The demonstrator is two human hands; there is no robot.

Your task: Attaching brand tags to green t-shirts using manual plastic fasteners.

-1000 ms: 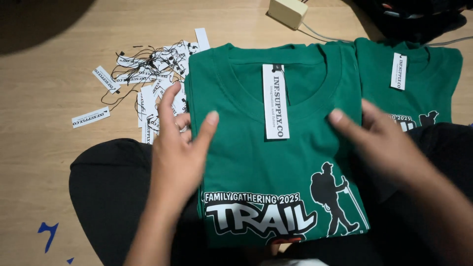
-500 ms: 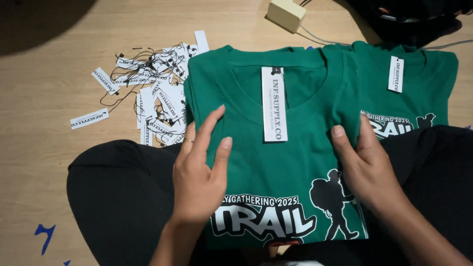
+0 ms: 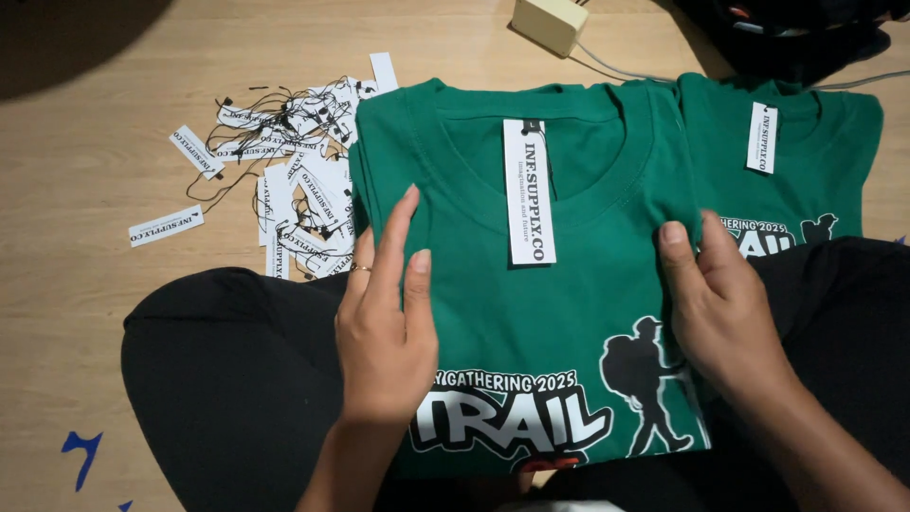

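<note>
Pressing flat, open hands, left hand [image 3: 384, 327] and right hand [image 3: 725, 308], on the folded green shirt [image 3: 559, 313] across my lap; loose hang tags [image 3: 284, 180] left, second green shirt [image 3: 806, 161] right.

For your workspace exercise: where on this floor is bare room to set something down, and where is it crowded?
Bare wooden floor lies left of the tag pile, and a strip runs between that pile and the beige box. It is crowded at the centre and right: left hand and right hand press the folded green shirt, a second shirt alongside.
</note>
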